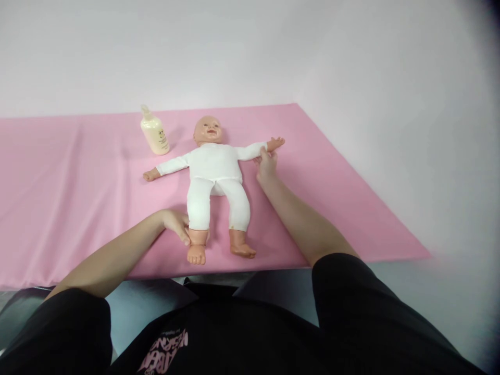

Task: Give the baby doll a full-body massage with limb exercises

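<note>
A baby doll (215, 162) with a white cloth body lies on its back, arms spread and feet towards me. My left hand (176, 224) is at the doll's lower leg on the left, thumb beside the ankle and fingers passing under the leg, where they are partly hidden. Near the doll's wrist on the right, my right hand (267, 162) grips the forearm between thumb and fingers. Beyond the doll's other arm, a pale yellow pump bottle (155, 134) stands with printing on its side.
A pink cloth (97, 192) covers the table, with several creases on the left. White walls (242, 52) rise behind and to the right. The table's front edge runs just beyond the doll's feet, close to my body.
</note>
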A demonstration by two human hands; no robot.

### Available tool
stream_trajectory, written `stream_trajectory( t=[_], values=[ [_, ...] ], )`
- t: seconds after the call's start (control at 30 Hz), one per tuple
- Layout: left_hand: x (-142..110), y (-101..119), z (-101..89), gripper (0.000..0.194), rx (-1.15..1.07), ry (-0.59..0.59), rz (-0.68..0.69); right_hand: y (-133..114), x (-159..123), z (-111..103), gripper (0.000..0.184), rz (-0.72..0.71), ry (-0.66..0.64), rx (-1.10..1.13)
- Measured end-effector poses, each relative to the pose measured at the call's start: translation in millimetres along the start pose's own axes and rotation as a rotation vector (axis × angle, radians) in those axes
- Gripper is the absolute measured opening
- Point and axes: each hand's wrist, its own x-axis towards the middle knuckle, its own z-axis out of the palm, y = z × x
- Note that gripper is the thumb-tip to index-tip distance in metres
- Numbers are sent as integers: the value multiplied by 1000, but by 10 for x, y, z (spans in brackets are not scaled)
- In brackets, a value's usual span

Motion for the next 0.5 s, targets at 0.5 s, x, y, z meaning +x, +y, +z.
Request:
stream_trajectory(
  t=[0.5],
  values=[
    [84,-153,-43,63,-599,389,399,-215,-455,282,66,-531,-392,-351]
  ],
)
